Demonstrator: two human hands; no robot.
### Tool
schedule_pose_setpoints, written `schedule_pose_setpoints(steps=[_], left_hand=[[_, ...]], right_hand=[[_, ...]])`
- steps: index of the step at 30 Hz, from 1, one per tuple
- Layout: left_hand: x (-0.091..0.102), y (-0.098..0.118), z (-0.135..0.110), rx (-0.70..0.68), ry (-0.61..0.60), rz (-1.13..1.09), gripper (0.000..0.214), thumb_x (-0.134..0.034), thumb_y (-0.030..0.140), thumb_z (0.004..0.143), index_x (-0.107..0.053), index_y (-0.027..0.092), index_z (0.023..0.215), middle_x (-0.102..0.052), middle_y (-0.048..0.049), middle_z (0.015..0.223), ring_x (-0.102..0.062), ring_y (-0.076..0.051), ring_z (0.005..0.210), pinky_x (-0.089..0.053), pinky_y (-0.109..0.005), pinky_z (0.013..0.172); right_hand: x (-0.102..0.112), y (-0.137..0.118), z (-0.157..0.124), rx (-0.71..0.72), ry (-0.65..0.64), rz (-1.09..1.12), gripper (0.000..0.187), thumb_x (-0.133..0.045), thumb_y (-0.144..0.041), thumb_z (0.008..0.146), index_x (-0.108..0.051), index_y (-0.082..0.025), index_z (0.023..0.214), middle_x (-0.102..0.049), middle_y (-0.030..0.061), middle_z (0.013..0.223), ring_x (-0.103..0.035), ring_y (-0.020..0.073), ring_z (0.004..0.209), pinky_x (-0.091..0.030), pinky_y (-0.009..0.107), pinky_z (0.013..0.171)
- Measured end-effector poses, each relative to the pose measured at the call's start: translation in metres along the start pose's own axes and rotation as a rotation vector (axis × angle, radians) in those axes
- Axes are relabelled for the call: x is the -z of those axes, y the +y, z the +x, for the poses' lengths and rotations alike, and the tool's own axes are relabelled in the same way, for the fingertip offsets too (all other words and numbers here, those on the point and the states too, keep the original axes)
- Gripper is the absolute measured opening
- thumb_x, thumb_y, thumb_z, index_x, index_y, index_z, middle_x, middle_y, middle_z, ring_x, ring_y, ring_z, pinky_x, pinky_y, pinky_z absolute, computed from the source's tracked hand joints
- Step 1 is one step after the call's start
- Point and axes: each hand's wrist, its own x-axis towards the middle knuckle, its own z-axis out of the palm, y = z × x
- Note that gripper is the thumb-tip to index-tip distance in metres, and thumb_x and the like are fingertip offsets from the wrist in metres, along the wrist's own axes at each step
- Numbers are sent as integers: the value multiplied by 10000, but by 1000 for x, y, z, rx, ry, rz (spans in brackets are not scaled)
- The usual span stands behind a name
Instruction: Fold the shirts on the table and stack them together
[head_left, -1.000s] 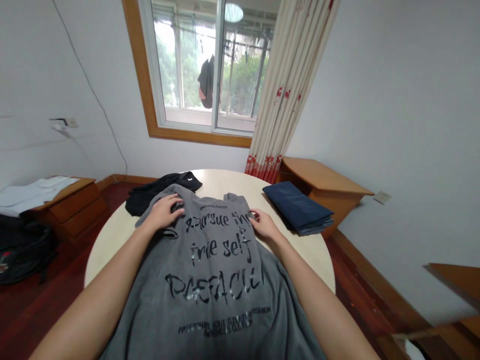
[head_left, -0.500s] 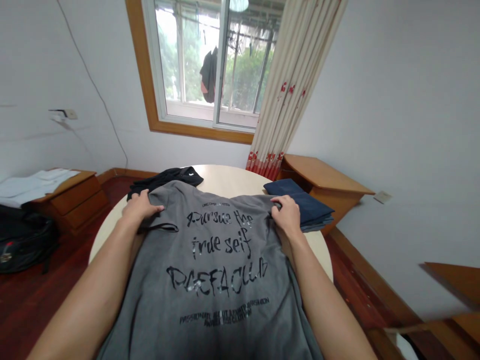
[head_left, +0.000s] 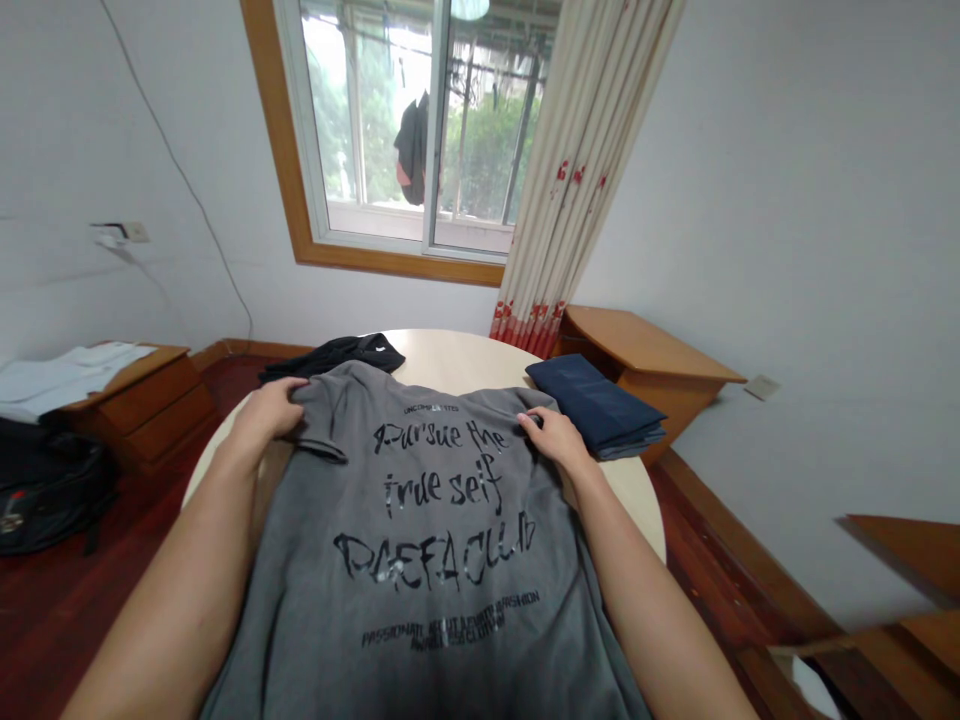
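A grey T-shirt (head_left: 435, 520) with black lettering lies spread over a round pale table (head_left: 450, 358), its lower part hanging off the near edge toward me. My left hand (head_left: 266, 410) grips the shirt's left shoulder and sleeve with curled fingers. At the shirt's right shoulder, my right hand (head_left: 553, 436) is closed on the fabric edge. A black garment (head_left: 337, 355) lies crumpled just beyond my left hand. Next to my right hand sits a folded dark blue garment (head_left: 596, 405).
A wooden cabinet (head_left: 645, 360) stands behind the table at the right by a curtain (head_left: 570, 180). At the left, a low wooden drawer unit (head_left: 142, 395) carries pale cloth, with a dark bag (head_left: 45, 485) on the red floor. A window (head_left: 405, 120) is ahead.
Both hands have moved apart from the shirt's middle to its shoulders, pulling the fabric flatter and wider. My left hand shifted from lying on top to gripping the sleeve.
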Motion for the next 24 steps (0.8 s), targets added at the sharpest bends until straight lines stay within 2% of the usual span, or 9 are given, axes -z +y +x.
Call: schedule_pose_setpoints(steps=[4, 6, 8, 11, 14, 17, 19, 21, 24], left_hand=[[21, 1, -8, 71, 680, -73, 450, -504, 274, 898, -554, 186, 1337, -535, -93, 1440, -479, -399, 1307, -391, -655, 1012], [22, 10, -12, -30, 798, -107, 403, -497, 264, 902, -585, 158, 1280, -522, -92, 1445, -457, -366, 1328, -344, -625, 1081], [13, 26, -16, -169, 701, -141, 336, -503, 261, 896, -638, 161, 1186, -600, -90, 1352, -509, -318, 1283, -356, -554, 1116], [-19, 53, -19, -450, 361, -178, 314, -481, 324, 916, -663, 182, 1129, -668, -84, 1256, -566, -264, 1218, -410, -453, 1097], [-57, 70, -24, -683, 41, -160, 383, -491, 409, 919, -662, 178, 1173, -616, -103, 1357, -533, -256, 1277, -389, -420, 1123], [-88, 73, -29, -748, -195, -101, 518, -543, 479, 890, -593, 189, 1317, -462, -107, 1519, -414, -286, 1400, -316, -467, 1170], [-99, 72, -32, -734, -313, -61, 601, -562, 502, 877, -530, 199, 1396, -392, -108, 1566, -368, -306, 1430, -294, -512, 1172], [-103, 73, -34, -733, -385, -42, 603, -558, 496, 884, -521, 200, 1409, -425, -113, 1545, -401, -303, 1409, -315, -509, 1157], [-98, 77, -35, -759, -394, -34, 495, -558, 445, 893, -605, 210, 1326, -583, -106, 1407, -516, -281, 1300, -386, -441, 1105]], right_hand=[[-3, 5, 5, 20, 27, 0, 270, -581, -286, 866, -720, -206, 1083, -725, 91, 1136, -663, 240, 1065, -477, 304, 919], [-4, 7, 5, 16, 51, -14, 246, -593, -298, 860, -730, -201, 1040, -715, 100, 1115, -658, 247, 1051, -478, 314, 916], [-4, 7, 5, 3, 84, -29, 270, -598, -391, 874, -735, -194, 998, -689, 122, 1094, -651, 261, 1039, -484, 333, 905], [-4, 9, 3, -48, 142, -29, 336, -595, -489, 877, -723, -187, 949, -624, 136, 1090, -648, 257, 1008, -494, 340, 887], [-4, 11, 2, -94, 202, -16, 286, -619, -448, 862, -696, -178, 918, -544, 153, 1226, -647, 245, 1023, -495, 332, 899], [-5, 14, 3, -106, 229, -19, 277, -627, -412, 857, -681, -159, 954, -454, 191, 1389, -629, 265, 1104, -485, 339, 936], [-7, 17, 6, -89, 205, -20, 334, -635, -398, 851, -665, -139, 1061, -495, 208, 1369, -612, 282, 1146, -475, 346, 958], [-11, 20, 8, -67, 147, -16, 439, -648, -373, 837, -621, -122, 1195, -588, 200, 1271, -616, 289, 1140, -473, 351, 961], [-15, 23, 10, -50, 67, -15, 523, -664, -309, 800, -586, -127, 1284, -657, 173, 1182, -644, 287, 1080, -481, 347, 935]])
